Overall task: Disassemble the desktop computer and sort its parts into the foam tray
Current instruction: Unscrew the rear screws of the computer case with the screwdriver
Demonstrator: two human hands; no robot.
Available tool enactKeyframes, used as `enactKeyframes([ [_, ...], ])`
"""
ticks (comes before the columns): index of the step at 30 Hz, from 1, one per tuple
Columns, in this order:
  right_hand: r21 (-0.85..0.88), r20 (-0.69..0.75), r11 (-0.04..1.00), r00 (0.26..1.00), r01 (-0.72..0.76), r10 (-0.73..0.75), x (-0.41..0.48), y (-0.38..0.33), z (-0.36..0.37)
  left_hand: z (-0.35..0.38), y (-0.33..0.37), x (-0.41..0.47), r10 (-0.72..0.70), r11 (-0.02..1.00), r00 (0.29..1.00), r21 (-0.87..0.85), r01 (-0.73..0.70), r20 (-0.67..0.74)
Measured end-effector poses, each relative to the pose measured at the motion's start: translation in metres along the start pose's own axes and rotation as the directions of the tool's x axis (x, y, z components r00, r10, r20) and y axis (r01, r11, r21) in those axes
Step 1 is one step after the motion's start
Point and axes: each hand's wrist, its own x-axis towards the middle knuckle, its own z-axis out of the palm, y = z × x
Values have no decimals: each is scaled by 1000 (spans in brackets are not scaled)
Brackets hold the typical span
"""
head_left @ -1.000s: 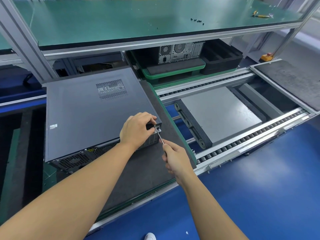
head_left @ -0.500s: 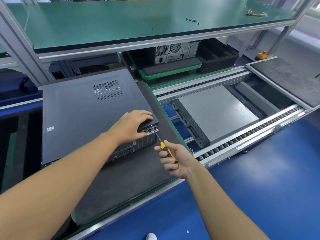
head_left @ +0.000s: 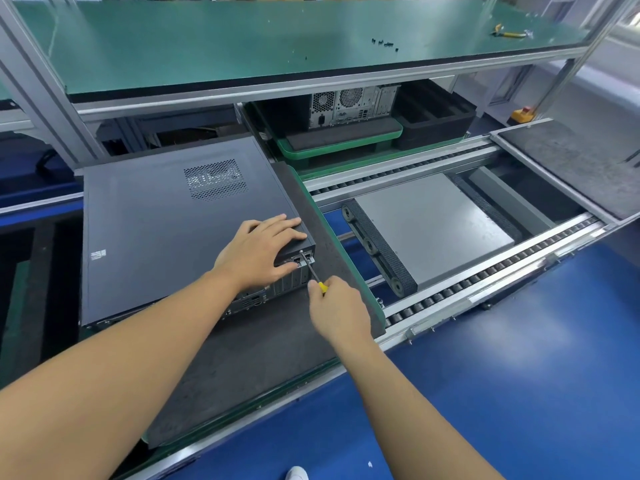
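As the computer (head_left: 156,230) lies flat, its rear faces the screwdriver (head_left: 314,273).

A: What is different with the left hand (head_left: 258,251)?

B: One second ago its fingers were curled over the back corner of the computer case (head_left: 156,230), close to the screw (head_left: 301,252). Now they lie straight and flat on the top, and only the thumb reaches down the back side.

A: And the right hand (head_left: 337,311)?

B: Half a second ago it was rolled with the palm up, and the yellow handle of the screwdriver (head_left: 313,273) showed plainly. Now the back of the hand is up again, and only a little yellow shows above the fingers.
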Motion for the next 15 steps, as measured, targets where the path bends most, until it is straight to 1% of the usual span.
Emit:
enactKeyframes([
  [1,113,70,991,995,-77,69,2,-3,-3,-1,-1,0,-8,1000,1000,-24,8,-3],
  [2,253,176,949,974,-186,144,4,-4,-7,-1,-2,-1,-15,999,1000,-48,15,-5],
  [3,361,288,885,938,-295,195,3,-3,-12,-1,-3,-1,-19,998,1000,-63,18,-9],
  [4,419,372,832,905,-364,209,3,1,-16,-1,-3,-1,-18,998,1000,-68,17,-14],
  [5,445,425,808,885,-386,189,3,5,-20,0,-3,-1,-17,998,1000,-68,15,-20],
  [6,461,449,804,880,-375,154,3,9,-22,0,-3,0,-16,998,1000,-68,15,-24],
  [7,460,444,822,888,-337,116,3,11,-23,-1,-3,0,-17,997,1000,-69,15,-26],
  [9,372,367,905,928,-208,63,3,13,-22,-1,-2,-1,-16,997,999,-70,14,-30],
  [10,344,335,925,941,-162,40,2,13,-20,0,-2,-1,-16,998,999,-69,14,-34],
  [11,361,333,920,943,-153,26,1,13,-16,0,-2,-1,-15,998,999,-67,13,-37],
  [13,451,356,869,934,-204,34,-3,12,-7,-1,-1,-1,-12,998,999,-63,9,-40],
  [14,447,326,873,944,-194,43,-5,13,-3,-1,-1,-1,-13,998,999,-62,10,-43],
  [15,383,252,914,967,-132,34,-5,15,-1,-1,-2,-1,-13,998,999,-62,10,-46],
])
